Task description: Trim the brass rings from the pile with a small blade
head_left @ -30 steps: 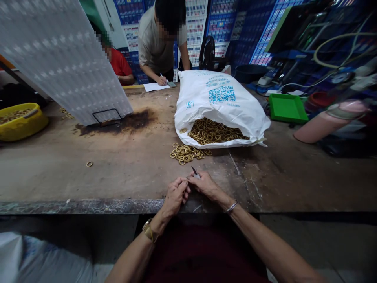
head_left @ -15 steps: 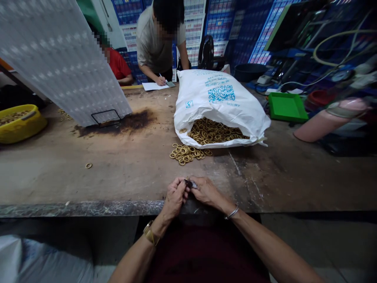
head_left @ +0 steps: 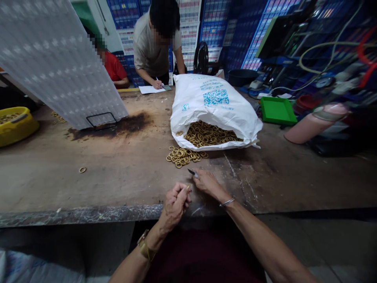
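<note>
Brown, scuffed and darkly stained beyond its middle, the table [head_left: 123, 165] runs across the whole view. Nearest, above its near edge, the left hand [head_left: 176, 200] is closed in a pinch, thumb against fingers, on a yellowish bit [head_left: 188, 187], probably a ring; too little shows to tell how it is turned.

Just beyond, the right hand [head_left: 207, 182] grips a small blade [head_left: 191, 172] between thumb and fingers. Its dark tip points left and somewhat away, and its long axis slants back into the fingers. It looks light, stiff and sharp, best held low, well behind the tip.

Well to the left, a lone ring [head_left: 82, 171] lies flat; being round, it has no long axis. Farther off, the ring pile [head_left: 184, 157] spills loosely at the bag's mouth. Such rings look light, hard and perhaps slick, easiest taken by the rim between thumb and finger.

Behind the pile lies the bag [head_left: 218, 114], its gaping mouth full of rings and facing the near edge, its long axis running away. It is likely heavy and slack, better gripped by both sides than by the thin lip. Beyond, a co-worker [head_left: 154, 47] bends over paper [head_left: 151, 90].
</note>
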`<action>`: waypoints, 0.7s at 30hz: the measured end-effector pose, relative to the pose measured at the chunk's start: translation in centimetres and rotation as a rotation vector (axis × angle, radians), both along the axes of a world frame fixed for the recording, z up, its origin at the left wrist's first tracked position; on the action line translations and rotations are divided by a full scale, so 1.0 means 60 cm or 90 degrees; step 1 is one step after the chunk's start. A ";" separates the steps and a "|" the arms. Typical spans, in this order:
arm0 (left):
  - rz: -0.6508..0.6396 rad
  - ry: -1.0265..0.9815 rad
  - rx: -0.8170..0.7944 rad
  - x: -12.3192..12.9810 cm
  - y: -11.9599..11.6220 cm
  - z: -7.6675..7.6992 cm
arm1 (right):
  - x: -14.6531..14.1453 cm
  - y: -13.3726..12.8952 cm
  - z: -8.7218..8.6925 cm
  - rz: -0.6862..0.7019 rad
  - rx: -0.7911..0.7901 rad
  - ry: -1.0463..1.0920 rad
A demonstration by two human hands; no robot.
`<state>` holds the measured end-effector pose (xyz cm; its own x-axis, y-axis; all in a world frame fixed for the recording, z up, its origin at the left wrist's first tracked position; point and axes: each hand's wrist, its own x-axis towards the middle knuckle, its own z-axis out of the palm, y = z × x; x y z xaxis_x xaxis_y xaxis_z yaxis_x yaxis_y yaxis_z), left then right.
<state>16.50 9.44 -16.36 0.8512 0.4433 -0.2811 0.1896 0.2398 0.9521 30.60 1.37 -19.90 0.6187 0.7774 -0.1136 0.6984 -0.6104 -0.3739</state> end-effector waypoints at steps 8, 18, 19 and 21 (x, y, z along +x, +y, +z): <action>0.074 -0.043 -0.328 0.000 0.014 -0.011 | 0.102 -0.004 -0.014 -0.229 0.027 -0.138; 0.069 -0.030 -0.495 -0.005 0.027 -0.018 | 0.106 -0.007 -0.013 -0.152 -0.011 -0.123; 0.072 -0.034 -0.511 -0.005 0.028 -0.020 | 0.099 -0.013 -0.014 -0.123 0.002 -0.119; 0.085 -0.039 -0.532 -0.005 0.029 -0.023 | 0.085 -0.025 -0.015 -0.073 0.036 -0.100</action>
<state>16.19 11.17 -17.74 0.8311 0.2078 -0.5159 0.0638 0.8859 0.4595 35.70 -0.13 -20.81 0.7102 0.7032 0.0332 0.6778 -0.6703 -0.3022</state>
